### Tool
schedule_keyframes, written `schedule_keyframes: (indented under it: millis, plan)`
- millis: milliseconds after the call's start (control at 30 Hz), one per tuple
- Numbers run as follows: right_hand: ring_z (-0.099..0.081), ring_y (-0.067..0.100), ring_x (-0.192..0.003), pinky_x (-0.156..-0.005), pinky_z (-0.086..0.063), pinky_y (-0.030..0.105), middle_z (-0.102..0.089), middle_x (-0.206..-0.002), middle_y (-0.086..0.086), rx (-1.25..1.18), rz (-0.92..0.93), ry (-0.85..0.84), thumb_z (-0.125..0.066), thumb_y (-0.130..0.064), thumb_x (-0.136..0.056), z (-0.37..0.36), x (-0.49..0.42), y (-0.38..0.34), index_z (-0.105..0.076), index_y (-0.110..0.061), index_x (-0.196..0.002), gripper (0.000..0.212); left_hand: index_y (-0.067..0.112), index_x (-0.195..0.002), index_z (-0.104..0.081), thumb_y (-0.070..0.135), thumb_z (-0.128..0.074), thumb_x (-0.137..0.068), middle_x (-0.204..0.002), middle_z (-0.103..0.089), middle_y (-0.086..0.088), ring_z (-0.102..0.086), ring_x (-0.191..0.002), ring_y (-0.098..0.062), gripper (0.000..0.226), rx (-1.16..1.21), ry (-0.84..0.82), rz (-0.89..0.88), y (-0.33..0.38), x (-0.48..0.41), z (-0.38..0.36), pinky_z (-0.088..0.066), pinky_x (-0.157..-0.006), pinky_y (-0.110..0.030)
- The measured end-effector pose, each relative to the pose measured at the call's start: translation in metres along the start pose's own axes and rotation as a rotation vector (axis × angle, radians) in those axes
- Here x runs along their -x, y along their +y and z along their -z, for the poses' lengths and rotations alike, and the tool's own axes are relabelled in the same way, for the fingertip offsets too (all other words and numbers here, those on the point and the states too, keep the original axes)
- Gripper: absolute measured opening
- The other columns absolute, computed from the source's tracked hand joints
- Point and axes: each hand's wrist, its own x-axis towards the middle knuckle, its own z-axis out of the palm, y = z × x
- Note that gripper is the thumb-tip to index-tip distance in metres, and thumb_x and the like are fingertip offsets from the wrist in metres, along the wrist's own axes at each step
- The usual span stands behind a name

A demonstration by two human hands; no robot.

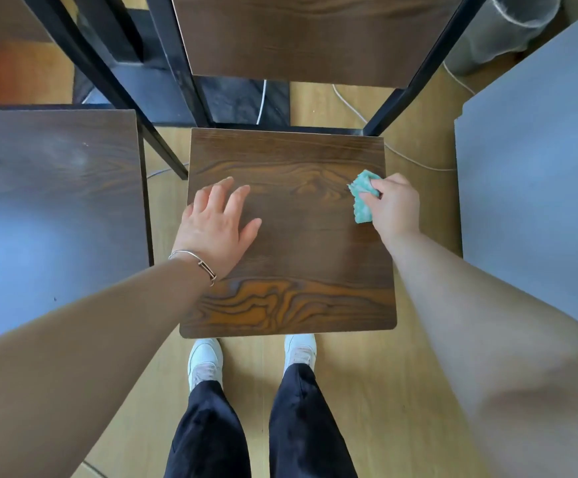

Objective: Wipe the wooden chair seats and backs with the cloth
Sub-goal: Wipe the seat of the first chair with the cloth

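One dark seat [56, 201] left, grey panel [539, 184] right, white cords [262, 101] behind.

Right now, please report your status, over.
Left hand flat on chair seat. Right hand grips teal cloth at seat's right edge. White cable on floor behind.

Left hand [216, 225] flat, fingers [220, 198] spread; right hand [396, 207] tight round cloth [361, 212].

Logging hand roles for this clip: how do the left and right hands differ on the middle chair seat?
The left hand lies flat, fingers spread, holding nothing; the right hand grips the green cloth. The left hand is on the left half of the seat; the right hand is at its right edge. The left wrist wears a bracelet; the right wrist is bare. Both are down at the same seat.
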Motion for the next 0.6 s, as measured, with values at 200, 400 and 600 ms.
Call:
schedule_keyframes:
  millis: [200, 400, 600]
  plan:
    - [-0.054, 0.008, -0.088, -0.065, -0.037, -0.002, -0.051, -0.104, -0.007, -0.14, -0.072, 0.011, -0.064, -0.02, -0.094, -0.027, 0.023, -0.004, -0.068, -0.006, -0.113, 0.023, 0.022, -0.146, -0.033, 0.052, -0.04, -0.095, -0.152, -0.03, -0.007, -0.029, -0.134, -0.033, 0.06, 0.02, -0.013, -0.002, -0.008, 0.007, -0.01, -0.035, -0.105, -0.05]
    - [-0.057, 0.01, -0.101, -0.089, -0.051, 0.02, -0.057, -0.111, -0.001, -0.072, 0.167, -0.102, -0.067, -0.02, -0.093, -0.054, 0.09, -0.031, -0.066, -0.01, -0.12, 0.029, 0.021, -0.144, -0.034, 0.051, -0.041, -0.094, -0.15, -0.032, -0.008, -0.031, -0.132, -0.034, 0.059, 0.041, -0.021, 0.009, -0.024, 0.032, -0.01, -0.036, -0.103, -0.051]
    - [-0.058, 0.019, -0.094, -0.082, -0.052, 0.024, -0.058, -0.104, 0.003, -0.045, 0.364, -0.235, -0.069, -0.012, -0.09, -0.083, 0.17, -0.046, -0.067, -0.01, -0.121, 0.032, 0.021, -0.145, -0.032, 0.052, -0.038, -0.095, -0.15, -0.031, -0.008, -0.03, -0.133, -0.034, 0.059, 0.041, -0.034, 0.045, -0.047, 0.061, -0.002, -0.035, -0.104, -0.051]
